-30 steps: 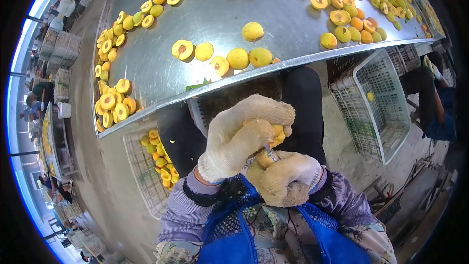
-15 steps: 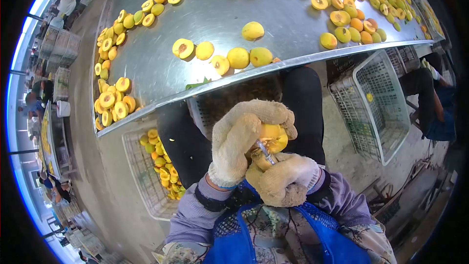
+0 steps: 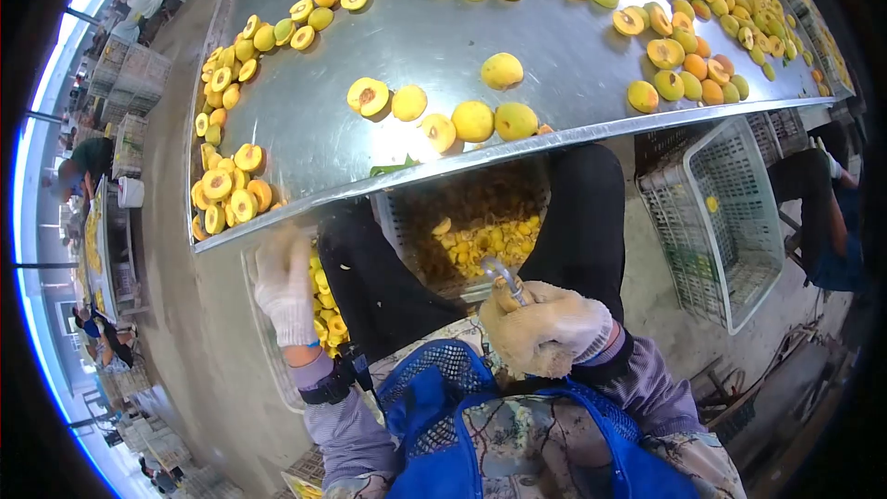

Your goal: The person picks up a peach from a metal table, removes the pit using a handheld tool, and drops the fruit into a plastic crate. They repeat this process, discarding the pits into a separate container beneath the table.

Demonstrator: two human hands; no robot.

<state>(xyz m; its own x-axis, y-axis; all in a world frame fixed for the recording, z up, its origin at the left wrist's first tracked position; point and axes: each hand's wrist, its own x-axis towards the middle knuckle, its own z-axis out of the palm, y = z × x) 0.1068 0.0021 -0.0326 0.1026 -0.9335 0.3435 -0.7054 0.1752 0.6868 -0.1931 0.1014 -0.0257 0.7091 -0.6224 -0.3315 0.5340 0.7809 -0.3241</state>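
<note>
My right hand (image 3: 547,331), in a worn cotton glove, is closed around a pitting tool (image 3: 504,279) whose curved metal end sticks up past the fingers. It hangs over my lap, near a crate (image 3: 389,222) between my knees that holds yellow fruit scraps and brown bits. My left hand (image 3: 285,286), gloved too, reaches out at the left above a second crate (image 3: 281,371) filled with yellow peach halves (image 3: 330,319). Motion smears its fingers, close below the corner of the metal table (image 3: 319,120).
Several peach halves (image 3: 473,121) lie along the table's near edge, with a green leaf (image 3: 394,166). A larger heap (image 3: 716,0) covers the far right. A pale plastic crate (image 3: 730,222) stands tilted at the right, beside another seated person (image 3: 813,180).
My left hand has left the peach half held before my chest and swung left over the side crate. My right hand keeps the tool, and that peach no longer shows there.
</note>
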